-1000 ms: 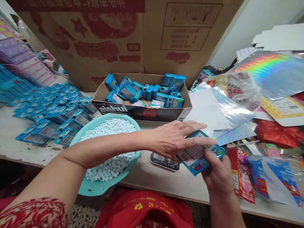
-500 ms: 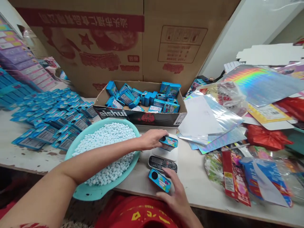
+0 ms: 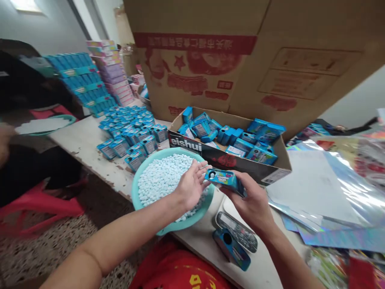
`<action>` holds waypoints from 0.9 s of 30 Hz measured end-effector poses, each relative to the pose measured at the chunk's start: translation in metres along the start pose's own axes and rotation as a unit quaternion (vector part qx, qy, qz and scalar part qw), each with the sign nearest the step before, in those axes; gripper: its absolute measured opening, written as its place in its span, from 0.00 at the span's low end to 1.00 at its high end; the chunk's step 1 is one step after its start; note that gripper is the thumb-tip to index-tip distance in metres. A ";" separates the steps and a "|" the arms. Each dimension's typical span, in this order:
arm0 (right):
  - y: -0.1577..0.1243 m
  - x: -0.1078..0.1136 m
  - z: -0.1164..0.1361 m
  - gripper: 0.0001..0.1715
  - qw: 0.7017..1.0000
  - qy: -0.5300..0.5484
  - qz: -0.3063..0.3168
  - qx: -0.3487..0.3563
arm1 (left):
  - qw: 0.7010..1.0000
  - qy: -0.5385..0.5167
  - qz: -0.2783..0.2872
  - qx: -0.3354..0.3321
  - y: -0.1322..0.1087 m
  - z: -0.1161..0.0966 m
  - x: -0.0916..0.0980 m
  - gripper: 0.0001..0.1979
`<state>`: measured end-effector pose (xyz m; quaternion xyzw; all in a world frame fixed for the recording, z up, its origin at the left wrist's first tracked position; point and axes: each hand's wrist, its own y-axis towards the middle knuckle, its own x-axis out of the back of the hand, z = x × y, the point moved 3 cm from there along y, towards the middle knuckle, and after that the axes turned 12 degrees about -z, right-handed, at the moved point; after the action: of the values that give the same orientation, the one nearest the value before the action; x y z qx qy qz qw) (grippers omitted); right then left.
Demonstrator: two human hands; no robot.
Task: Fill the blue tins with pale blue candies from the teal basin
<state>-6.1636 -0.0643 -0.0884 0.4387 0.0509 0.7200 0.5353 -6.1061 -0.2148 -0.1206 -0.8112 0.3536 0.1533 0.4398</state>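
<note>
My right hand (image 3: 254, 198) is closed around a small blue candy box (image 3: 225, 180), held tilted at the right rim of the turquoise basin (image 3: 173, 150). The box's round hole faces left and up, with a pale candy showing in it. Palm up over the basin, my left hand (image 3: 192, 184) has its fingers stretched towards that hole. Pale round candies (image 3: 161, 172) fill much of the basin. Another blue candy box (image 3: 231, 249) stands at the table's front edge, beside a small scale (image 3: 236, 230) with a dark front.
Behind the basin, a cardboard tray (image 3: 273, 172) holds several blue boxes. Many more boxes (image 3: 129, 132) stand to the left, near tall stacks (image 3: 81, 84). Plastic sheets (image 3: 319, 184) lie right. A large carton (image 3: 198, 72) rises behind. A person (image 3: 27, 160) sits far left.
My view has swung left. My left hand has gone from the box at the scale to over the basin, palm up. My right hand now holds a box raised beside it.
</note>
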 end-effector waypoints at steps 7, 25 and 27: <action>0.013 -0.028 0.010 0.17 0.997 -0.017 0.043 0.066 | 0.990 -0.122 -0.071 0.028 0.002 -0.006 0.013 0.17; 0.007 -0.015 -0.018 0.26 0.959 0.174 -0.066 -0.213 | 0.941 0.230 -0.032 -0.247 0.009 -0.047 0.038 0.17; 0.004 -0.019 -0.018 0.27 0.955 0.171 -0.082 -0.228 | 0.873 0.345 0.041 -0.344 -0.002 -0.057 0.032 0.27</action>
<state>-6.1779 -0.0740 -0.1082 0.1693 0.0119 0.7300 0.6620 -6.0852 -0.2749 -0.1052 -0.8974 0.4406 -0.0064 -0.0231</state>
